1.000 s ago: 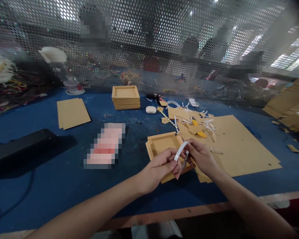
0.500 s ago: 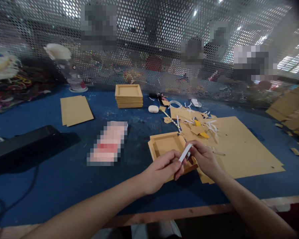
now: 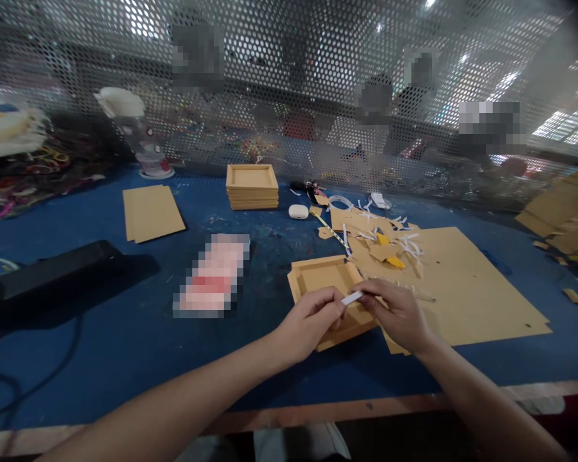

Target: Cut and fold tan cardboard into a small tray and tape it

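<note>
A short white strip (image 3: 352, 298), which looks like tape, is pinched at both ends between my hands. My left hand (image 3: 308, 321) grips its left end, fingers closed. Thumb and fingers of my right hand (image 3: 399, 312) hold the other end. Just beneath them lies a shallow brown cardboard tray (image 3: 326, 276), its near right part covered by my hands. To the right, large brown cardboard sheets (image 3: 472, 289) lie flat, and a small pair of scissors (image 3: 424, 296) rests on them, partly hidden by my right hand.
Paper scraps (image 3: 390, 247) and a tape roll (image 3: 340, 203) lie behind the tray. Farther back stand stacked cardboard trays (image 3: 253, 188) and a white earphone case (image 3: 298, 212). Two cardboard pieces (image 3: 154, 213), a blurred pink item (image 3: 214, 276) and a black object (image 3: 52, 276) are leftward.
My hands have drawn slightly apart. The white strip has turned from steeply slanted to nearly level and sits lower over the tray.
</note>
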{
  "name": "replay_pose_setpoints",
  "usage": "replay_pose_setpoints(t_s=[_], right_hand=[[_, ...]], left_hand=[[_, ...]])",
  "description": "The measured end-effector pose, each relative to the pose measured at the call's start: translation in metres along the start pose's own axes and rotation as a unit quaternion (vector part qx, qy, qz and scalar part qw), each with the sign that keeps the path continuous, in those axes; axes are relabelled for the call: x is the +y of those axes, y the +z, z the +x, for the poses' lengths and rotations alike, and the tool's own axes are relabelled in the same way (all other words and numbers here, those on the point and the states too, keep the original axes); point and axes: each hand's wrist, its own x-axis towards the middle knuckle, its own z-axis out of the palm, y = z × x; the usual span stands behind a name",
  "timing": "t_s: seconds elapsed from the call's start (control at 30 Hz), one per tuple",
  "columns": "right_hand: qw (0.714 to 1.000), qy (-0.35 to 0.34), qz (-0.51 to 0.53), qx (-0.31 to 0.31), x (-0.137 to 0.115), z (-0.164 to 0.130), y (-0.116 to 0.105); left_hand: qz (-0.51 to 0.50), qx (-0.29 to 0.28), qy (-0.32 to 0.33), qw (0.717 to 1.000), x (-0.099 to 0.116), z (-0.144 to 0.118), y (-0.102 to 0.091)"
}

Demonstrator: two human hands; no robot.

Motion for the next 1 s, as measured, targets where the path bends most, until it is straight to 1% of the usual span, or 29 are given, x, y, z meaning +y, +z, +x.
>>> replay_pose_setpoints(t_s=[0.07,0.1,0.17,0.23,0.3,0.4,0.5,0.6,0.77,0.87,1.0], right_hand=[[0.995,0.069,0.055,0.037,0.003,0.001,0.002],[0.99,0.093,0.088,0.052,0.004,0.002,0.004],[0.98,0.114,0.147,0.064,0.006,0.004,0.006],[0.976,0.11,0.177,0.066,0.007,0.005,0.008],[0.98,0.096,0.167,0.055,0.007,0.004,0.008],[0.994,0.052,0.092,0.031,0.009,0.001,0.004],[1.0,-0.011,0.002,0.023,0.01,-0.002,-0.001],[0.996,-0.069,-0.048,0.014,0.009,-0.002,-0.004],[0.989,-0.131,-0.066,-0.003,0.007,0.0,-0.006],[0.986,-0.15,-0.069,-0.007,0.006,0.0,-0.006],[0.985,-0.159,-0.06,-0.01,0.006,-0.001,-0.007]], left_hand=[[-0.025,-0.01,0.017,0.999,0.003,-0.001,-0.001],[-0.029,-0.014,0.031,0.999,0.005,-0.001,-0.002],[-0.023,-0.021,0.05,0.998,0.007,-0.001,-0.003],[-0.011,-0.023,0.057,0.998,0.008,-0.001,-0.003],[0.004,-0.018,0.057,0.998,0.007,-0.001,-0.004],[0.036,-0.018,0.059,0.997,0.004,-0.002,-0.005],[0.072,-0.049,0.059,0.994,0.003,-0.006,-0.004],[0.105,-0.076,0.053,0.99,0.004,-0.009,-0.002],[0.118,-0.089,0.057,0.987,0.002,-0.008,-0.002],[0.114,-0.096,0.062,0.987,0.0,-0.005,-0.004],[0.135,-0.093,0.061,0.985,0.001,-0.003,-0.007]])
